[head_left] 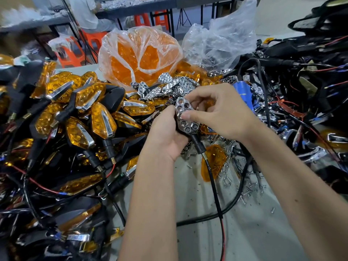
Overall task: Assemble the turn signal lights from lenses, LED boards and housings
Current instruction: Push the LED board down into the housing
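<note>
On my left I see a big heap of finished orange lights [79, 117]; behind sits a bag of orange lenses [139, 55]; tangled wires [301, 87] crowd the right; my left hand [165, 136] grips the housing [185, 117] mid-table; my right hand [218, 112] pinches its shiny top.

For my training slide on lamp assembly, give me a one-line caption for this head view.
Both hands seat a chrome reflector into a black housing beside finished amber signals.

Grey table [254, 232] under scattered screws [250, 187]
</note>
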Demonstrator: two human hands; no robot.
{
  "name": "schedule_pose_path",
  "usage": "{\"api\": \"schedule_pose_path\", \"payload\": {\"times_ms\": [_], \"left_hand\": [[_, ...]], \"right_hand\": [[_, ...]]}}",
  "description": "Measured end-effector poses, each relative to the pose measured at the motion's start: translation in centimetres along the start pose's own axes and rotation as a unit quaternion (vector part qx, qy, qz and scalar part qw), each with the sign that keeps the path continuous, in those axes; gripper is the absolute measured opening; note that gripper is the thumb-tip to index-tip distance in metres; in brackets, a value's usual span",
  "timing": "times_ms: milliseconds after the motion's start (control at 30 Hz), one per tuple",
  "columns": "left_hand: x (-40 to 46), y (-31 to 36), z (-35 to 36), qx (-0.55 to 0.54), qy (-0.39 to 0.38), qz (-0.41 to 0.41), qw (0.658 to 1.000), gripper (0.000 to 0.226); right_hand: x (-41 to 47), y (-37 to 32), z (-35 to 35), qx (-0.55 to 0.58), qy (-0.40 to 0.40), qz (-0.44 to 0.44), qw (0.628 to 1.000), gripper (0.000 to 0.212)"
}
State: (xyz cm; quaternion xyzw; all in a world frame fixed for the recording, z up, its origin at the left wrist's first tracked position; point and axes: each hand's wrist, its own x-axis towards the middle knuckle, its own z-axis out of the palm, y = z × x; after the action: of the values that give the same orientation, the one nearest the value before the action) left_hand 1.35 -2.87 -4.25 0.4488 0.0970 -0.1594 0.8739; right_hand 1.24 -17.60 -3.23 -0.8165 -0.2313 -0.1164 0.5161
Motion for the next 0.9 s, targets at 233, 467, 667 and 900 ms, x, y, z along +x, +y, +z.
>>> {"api": "schedule_pose_path", "payload": {"times_ms": [233,467,667,900], "left_hand": [[-0.7,0.3,-0.1,-0.042,-0.024,-0.024,0.999,0.031],[-0.6,-0.1,-0.1,-0.019,-0.051,-0.028,0.998,0.029],[-0.4,-0.4,0.0,0.01,-0.055,0.001,0.998,0.025],[-0.8,-0.3,0.3,-0.031,-0.061,0.059,0.996,0.044]], "right_hand": [[-0.1,0.0,0.2,0.035,0.023,-0.028,0.999,0.027],[-0.3,0.4,-0.8,0.016,-0.021,0.006,1.0,0.025],[-0.4,0.6,-1.0,0.011,-0.03,0.045,0.998,0.028],[-0.3,0.7,-0.3,-0.019,0.009,0.032,0.999,0.046]]}}
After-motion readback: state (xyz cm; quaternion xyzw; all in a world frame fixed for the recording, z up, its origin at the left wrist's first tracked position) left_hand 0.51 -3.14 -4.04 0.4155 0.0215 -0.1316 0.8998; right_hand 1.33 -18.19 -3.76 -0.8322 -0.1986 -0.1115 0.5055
